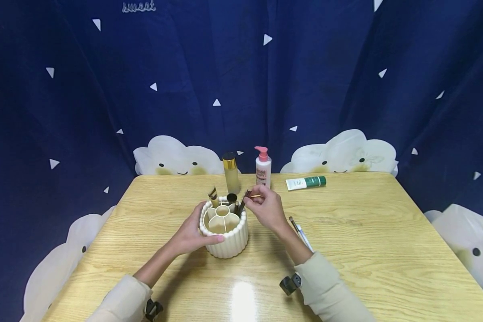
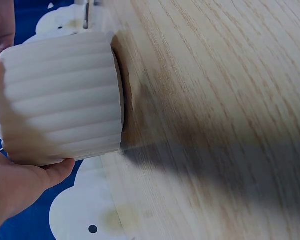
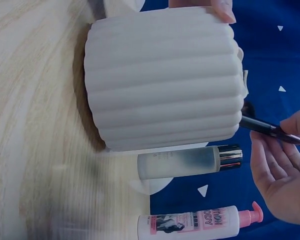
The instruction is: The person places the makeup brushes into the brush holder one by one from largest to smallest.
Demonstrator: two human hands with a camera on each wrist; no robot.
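Curtain (image 1: 241, 58) behind; pump bottle (image 1: 263, 172), tube (image 1: 306, 183) beyond holder (image 1: 228, 243).

- Light wood-grain surface (image 1: 366, 232), with a bright glare patch at the near side.
- Cream ribbed organizer (image 1: 231, 243), standing near the middle.
- Frosted bottle (image 1: 232, 181) with a gold-and-black cap, upright behind it.
- White pump bottle (image 1: 263, 171) with a pink top, upright.
- Green-and-white tube (image 1: 306, 183), lying flat.
- Dark-tipped brush (image 1: 294, 224) and pale stick (image 1: 304, 238), side by side.
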